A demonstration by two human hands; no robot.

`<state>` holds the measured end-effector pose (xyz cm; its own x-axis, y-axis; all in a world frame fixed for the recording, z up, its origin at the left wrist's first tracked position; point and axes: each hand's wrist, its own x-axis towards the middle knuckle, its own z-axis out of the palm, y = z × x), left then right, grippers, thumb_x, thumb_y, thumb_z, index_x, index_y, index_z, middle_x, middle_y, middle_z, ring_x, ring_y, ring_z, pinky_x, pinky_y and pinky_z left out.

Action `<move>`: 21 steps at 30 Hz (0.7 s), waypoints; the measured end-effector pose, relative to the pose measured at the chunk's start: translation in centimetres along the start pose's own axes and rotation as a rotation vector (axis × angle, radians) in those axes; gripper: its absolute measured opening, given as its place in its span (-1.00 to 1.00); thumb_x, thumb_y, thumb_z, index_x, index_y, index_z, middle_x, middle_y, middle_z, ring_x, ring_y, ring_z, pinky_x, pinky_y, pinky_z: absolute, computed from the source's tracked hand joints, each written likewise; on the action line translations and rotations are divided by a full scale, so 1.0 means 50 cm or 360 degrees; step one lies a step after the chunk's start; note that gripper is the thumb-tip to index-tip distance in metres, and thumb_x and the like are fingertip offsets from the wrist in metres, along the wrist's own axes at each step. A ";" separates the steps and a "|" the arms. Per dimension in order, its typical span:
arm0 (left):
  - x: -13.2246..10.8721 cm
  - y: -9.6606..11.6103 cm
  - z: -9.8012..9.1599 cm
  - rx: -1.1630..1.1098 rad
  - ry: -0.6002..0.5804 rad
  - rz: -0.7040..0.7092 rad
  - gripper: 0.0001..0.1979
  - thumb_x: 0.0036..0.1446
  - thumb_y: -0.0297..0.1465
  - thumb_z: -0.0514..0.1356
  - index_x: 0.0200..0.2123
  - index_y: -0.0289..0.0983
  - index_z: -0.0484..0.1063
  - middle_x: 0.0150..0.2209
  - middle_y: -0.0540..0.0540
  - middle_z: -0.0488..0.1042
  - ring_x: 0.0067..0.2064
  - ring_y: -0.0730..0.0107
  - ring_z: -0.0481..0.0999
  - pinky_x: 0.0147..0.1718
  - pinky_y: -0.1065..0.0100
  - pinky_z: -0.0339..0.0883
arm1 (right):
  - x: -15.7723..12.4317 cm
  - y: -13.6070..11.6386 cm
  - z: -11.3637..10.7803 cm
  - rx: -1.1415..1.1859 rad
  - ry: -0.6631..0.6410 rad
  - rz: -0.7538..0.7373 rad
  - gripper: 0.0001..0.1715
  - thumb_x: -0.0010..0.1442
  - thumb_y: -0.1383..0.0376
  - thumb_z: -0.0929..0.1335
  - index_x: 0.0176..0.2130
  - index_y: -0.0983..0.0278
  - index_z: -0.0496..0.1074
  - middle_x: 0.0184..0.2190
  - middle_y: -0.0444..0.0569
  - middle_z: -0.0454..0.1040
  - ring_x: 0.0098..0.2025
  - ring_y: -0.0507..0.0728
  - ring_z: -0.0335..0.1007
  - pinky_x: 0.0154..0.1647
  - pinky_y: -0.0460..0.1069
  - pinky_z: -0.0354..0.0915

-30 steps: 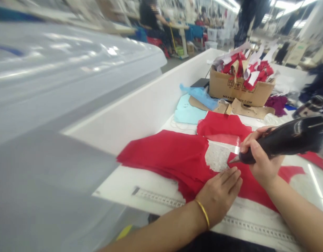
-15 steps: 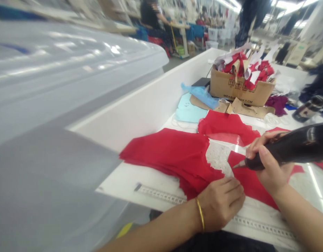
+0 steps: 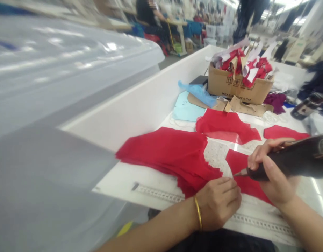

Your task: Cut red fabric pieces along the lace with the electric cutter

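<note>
Red fabric (image 3: 172, 152) lies spread on a white table (image 3: 116, 183) over a piece of white lace (image 3: 216, 155). My left hand (image 3: 219, 201), with a gold bangle at the wrist, rests curled on the fabric's near edge, its fingertips pinching the cloth beside the lace. A black pen-shaped heat tool (image 3: 289, 162) is gripped in my right hand (image 3: 271, 175). Its metal tip touches the red fabric just right of my left fingertips.
A cardboard box (image 3: 238, 85) full of red and white scraps stands at the back. Light blue paper (image 3: 186, 108), brown card patterns (image 3: 245, 106) and more red pieces (image 3: 224, 126) lie near it. A ruler strip (image 3: 158, 194) runs along the front edge. A large translucent plastic bin (image 3: 59, 87) fills the left.
My right hand and the tool have slid toward me and to the right along the fabric. My left hand has curled from flat into a pinch and drawn back slightly.
</note>
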<state>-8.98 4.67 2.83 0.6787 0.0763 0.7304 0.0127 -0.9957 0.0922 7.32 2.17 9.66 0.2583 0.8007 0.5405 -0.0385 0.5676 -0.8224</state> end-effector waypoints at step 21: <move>-0.002 0.011 -0.033 0.0083 -0.0064 -0.0016 -0.77 0.40 -0.60 0.08 -0.23 -0.41 0.54 -0.22 -0.17 0.65 -0.13 0.31 0.65 0.00 0.28 0.59 | -0.014 0.009 -0.018 -0.0126 0.0045 0.0025 -0.70 0.27 0.34 0.42 -0.07 0.13 0.27 -0.46 -0.25 0.42 -0.51 0.04 0.42 -0.45 0.01 0.44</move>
<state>-10.25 4.23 3.93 0.7074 0.0849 0.7017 0.0569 -0.9964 0.0631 8.01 1.70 8.74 0.2855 0.8031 0.5230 0.0330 0.5371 -0.8429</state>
